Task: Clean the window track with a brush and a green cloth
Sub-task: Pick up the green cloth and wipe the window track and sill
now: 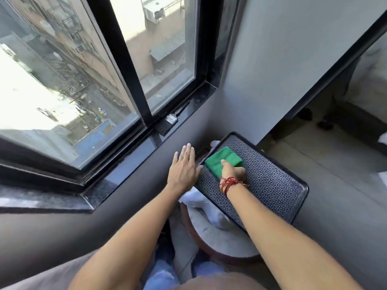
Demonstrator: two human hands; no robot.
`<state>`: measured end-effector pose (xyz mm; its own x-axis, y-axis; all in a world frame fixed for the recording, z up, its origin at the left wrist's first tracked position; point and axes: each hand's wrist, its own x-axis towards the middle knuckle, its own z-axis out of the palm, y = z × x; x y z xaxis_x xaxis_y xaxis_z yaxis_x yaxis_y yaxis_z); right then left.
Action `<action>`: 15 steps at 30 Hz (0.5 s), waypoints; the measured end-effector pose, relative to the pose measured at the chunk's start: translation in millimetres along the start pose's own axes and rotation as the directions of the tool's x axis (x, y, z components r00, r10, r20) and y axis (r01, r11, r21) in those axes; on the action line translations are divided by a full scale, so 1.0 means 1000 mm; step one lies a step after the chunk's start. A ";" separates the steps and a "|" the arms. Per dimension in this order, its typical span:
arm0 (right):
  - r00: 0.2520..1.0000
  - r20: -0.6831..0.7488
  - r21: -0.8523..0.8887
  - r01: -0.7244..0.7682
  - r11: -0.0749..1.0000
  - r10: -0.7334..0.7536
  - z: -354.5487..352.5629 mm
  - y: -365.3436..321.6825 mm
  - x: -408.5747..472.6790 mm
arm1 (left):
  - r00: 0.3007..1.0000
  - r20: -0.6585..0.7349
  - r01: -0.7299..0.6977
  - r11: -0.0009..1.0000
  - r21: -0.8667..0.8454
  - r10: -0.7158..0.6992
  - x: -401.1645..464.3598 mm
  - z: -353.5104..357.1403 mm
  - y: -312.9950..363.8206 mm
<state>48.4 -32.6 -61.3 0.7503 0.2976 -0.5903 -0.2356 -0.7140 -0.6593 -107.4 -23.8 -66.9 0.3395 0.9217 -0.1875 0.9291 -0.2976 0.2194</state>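
Observation:
A folded green cloth (222, 159) lies on the far left corner of a dark patterned tray (272, 181). My right hand (232, 170), red threads at its wrist, rests on the cloth's near edge with fingers curled around it. My left hand (185, 166) hovers flat with fingers spread beside the tray's left rim, holding nothing. A black brush (171, 121) with a silver band lies on the dark stone sill, against the window track (117, 149) below the black sliding frame.
The tray sits on a round stool (222, 241) draped with white fabric (196, 200). A grey wall runs under the sill. A black-edged panel (335, 65) stands at right, with tiled floor (335, 155) beyond. My legs are at the bottom.

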 end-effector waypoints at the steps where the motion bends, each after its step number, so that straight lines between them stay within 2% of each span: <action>1: 0.999 0.042 0.082 -0.005 0.997 0.001 -0.001 -0.005 0.000 | 1.000 -0.012 0.022 1.000 -0.002 -0.022 -0.005 0.000 -0.006; 2: 0.998 0.063 0.100 0.026 0.995 -0.032 -0.001 -0.011 -0.002 | 0.998 -0.021 0.055 0.999 -0.004 -0.055 -0.012 -0.002 -0.014; 4: 0.980 0.061 -0.012 0.189 0.982 -0.188 0.001 -0.027 -0.012 | 0.990 -0.048 0.136 0.991 -0.011 -0.136 -0.028 -0.004 -0.037; 8: 0.843 0.186 -0.035 0.519 0.854 -0.505 0.024 -0.056 -0.042 | 0.942 -0.068 0.328 0.944 -0.021 -0.329 -0.065 -0.009 -0.092; 10: 0.791 0.234 -0.041 0.589 0.807 -0.566 0.038 -0.070 -0.054 | 0.910 -0.062 0.409 0.912 -0.032 -0.410 -0.079 -0.011 -0.110; 11: 0.745 0.289 -0.053 0.639 0.767 -0.601 0.053 -0.073 -0.069 | 0.871 -0.081 0.481 0.875 -0.054 -0.484 -0.093 -0.011 -0.126; 13: 0.631 0.371 -0.151 0.765 0.626 -0.681 0.070 -0.080 -0.089 | 0.808 -0.090 0.575 0.813 -0.089 -0.582 -0.110 -0.013 -0.141; 14: 0.524 0.406 -0.215 0.851 0.479 -0.748 0.080 -0.084 -0.098 | 0.786 -0.089 0.605 0.791 -0.093 -0.612 -0.117 -0.011 -0.147; 15: 0.373 0.468 -0.253 0.925 0.283 -0.801 0.094 -0.083 -0.108 | 0.762 -0.096 0.633 0.767 -0.100 -0.641 -0.127 -0.009 -0.154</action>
<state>-71.6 53.8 13.3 0.1794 0.9796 0.0902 0.7841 -0.0870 -0.6145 -295.1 -92.7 -68.6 -0.3511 0.9166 -0.1915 0.9134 0.3802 0.1453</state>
